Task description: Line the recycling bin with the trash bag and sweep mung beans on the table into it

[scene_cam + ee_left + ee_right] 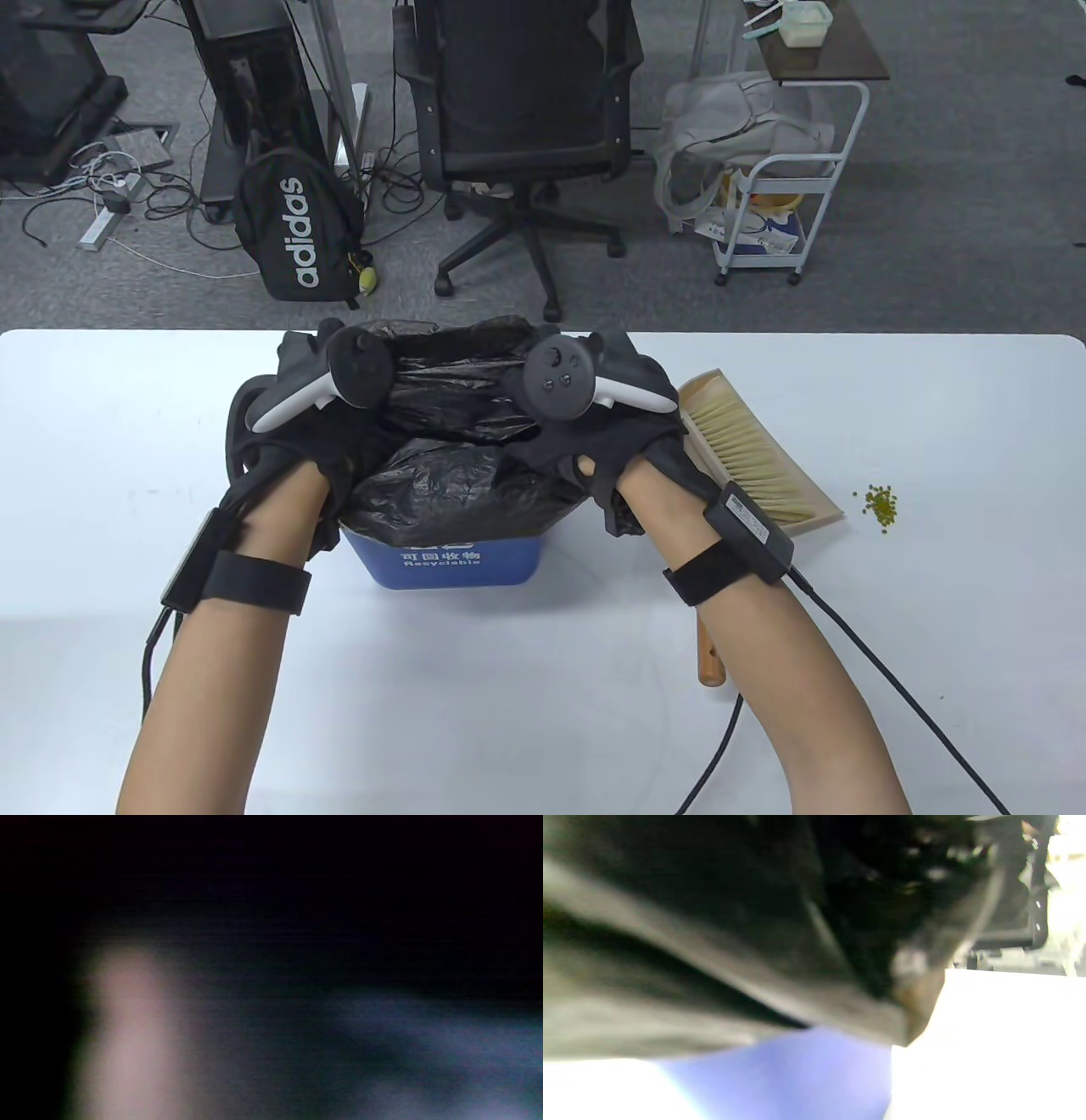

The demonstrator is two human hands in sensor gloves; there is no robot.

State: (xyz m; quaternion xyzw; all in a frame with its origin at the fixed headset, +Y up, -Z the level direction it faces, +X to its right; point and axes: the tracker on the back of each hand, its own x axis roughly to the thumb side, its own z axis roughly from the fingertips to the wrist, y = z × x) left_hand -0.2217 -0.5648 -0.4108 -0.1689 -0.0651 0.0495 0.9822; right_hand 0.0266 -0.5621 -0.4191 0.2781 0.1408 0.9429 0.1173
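Nearest the table's front edge, two bare forearms reach up toward the blue recycling bin (454, 564), which stands at the middle of the white table (102, 475) and serves as our marker. Over the bin's mouth bulges the black trash bag (462, 484), crumpled and draped past the rim on the near side, the blue wall with its white lettering showing below it. On the bin's left side, the left hand (293, 433) sits gloved at the bag's edge; its fingers are buried in black plastic, so whether they grip cannot be told, and the left wrist view is only dark blur. On the bin's right side, the right hand (607, 450) presses into the bag too, a bit of plastic bunched under the palm, fingers hidden, grip impossible to call; the right wrist view shows blurred black film above the bin's blue wall. Just right of the bin lies the brush (751, 450), pale bristles fanned, wooden handle poking out beneath the right forearm. Further right of the bin, apart from the brush, sits a small heap of mung beans (881, 503). Beyond the bin, off the table, stand an office chair (522, 127) and a black backpack (297, 225).
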